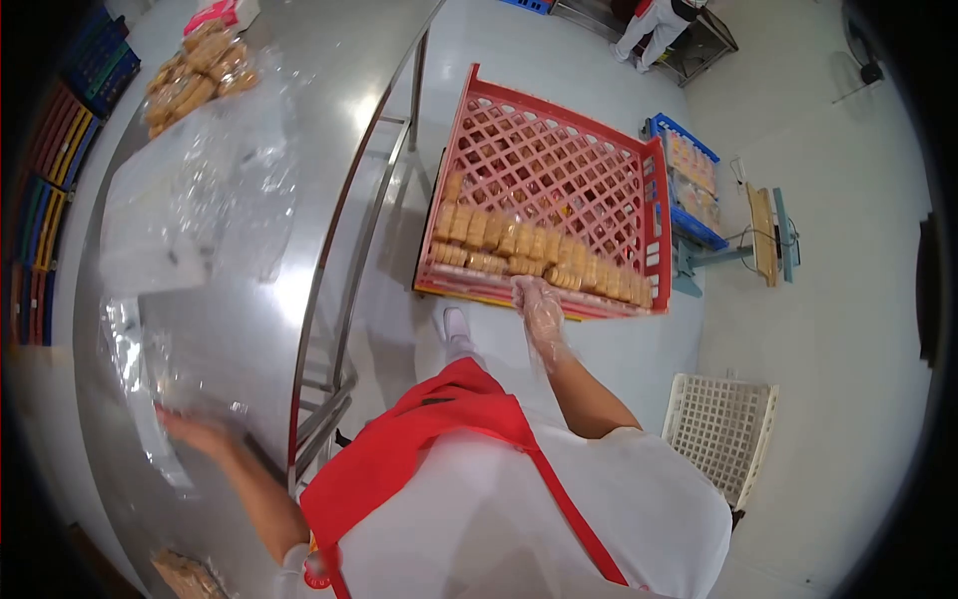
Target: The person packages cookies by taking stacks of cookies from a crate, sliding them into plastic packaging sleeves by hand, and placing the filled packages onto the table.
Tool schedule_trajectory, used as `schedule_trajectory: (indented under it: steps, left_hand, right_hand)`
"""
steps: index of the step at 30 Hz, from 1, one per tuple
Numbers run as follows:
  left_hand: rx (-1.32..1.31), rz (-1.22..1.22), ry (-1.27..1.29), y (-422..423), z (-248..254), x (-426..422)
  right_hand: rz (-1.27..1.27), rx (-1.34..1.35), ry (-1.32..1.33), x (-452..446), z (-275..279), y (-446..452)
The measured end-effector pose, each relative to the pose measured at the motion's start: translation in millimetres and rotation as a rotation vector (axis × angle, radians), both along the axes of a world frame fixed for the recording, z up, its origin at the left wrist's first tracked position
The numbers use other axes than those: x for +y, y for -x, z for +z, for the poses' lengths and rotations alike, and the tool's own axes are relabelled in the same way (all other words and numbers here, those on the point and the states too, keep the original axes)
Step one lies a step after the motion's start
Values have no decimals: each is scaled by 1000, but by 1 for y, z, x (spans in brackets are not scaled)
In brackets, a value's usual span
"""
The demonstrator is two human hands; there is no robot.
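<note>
My right hand [542,317], in a clear plastic glove, is at the near rim of a red lattice crate [654,215], its fingers curled over the edge. Just beyond those fingers, golden-brown baked pieces [539,243] in clear wrapping stand in rows along the crate's near side. My left hand [198,433] is over the steel table [244,339], blurred by motion, so its grip is unclear. Close beside it lies a long strip of clear plastic [135,389]. Farther up the table are a pile of clear plastic bags [190,200] and bagged baked goods [200,78].
A blue crate [689,185] with packed goods stands right of the red crate, near a scale-like stand [763,238]. A white basket [720,434] sits by the wall. Stacked coloured crates [45,220] line the left. Another person [654,30] stands at the far end.
</note>
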State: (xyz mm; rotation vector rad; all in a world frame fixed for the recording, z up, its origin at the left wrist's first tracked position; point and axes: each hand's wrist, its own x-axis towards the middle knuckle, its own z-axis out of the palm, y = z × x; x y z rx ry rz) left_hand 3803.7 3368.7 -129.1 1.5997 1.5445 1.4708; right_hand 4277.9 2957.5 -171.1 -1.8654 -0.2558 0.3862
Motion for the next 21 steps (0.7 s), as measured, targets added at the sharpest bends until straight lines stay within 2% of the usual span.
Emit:
schedule_trajectory:
  steps: [2,3,5,9,10,12,14,15,16,18,21]
  left_hand:
    - [-271,107,18,-22,19,-30]
    - [-259,190,-12,-29,19,-36]
    - [-229,359,-76,-37,19,-43]
    - [-116,289,-16,-20,12,-37]
    - [-109,289,20,-33,19,-41]
    - [23,242,33,-1,4,-37]
    - [-160,302,-70,-21,9,-41]
    - [-214,315,-61,-19,8,-41]
    - [-274,314,-52,-17,7,-40]
    - [-304,375,-37,-28,13,-42]
    - [-306,370,-53,-35,12,-41]
  right_hand:
    - [175,-555,302,17,12,-50]
    - [139,-374,323,30,1,-75]
    - [187,-365,329,72,5,-116]
    - [308,-248,504,165,-7,-183]
    - [311,-158,542,184,-10,-188]
    - [350,5,627,220,-13,-201]
    - [462,13,756,241,-36,-215]
    - [451,35,695,243,-72,-226]
    - [422,40,691,246,-75,-224]
    - [350,30,738,250,-60,-216]
    - [390,89,726,252,-111,-241]
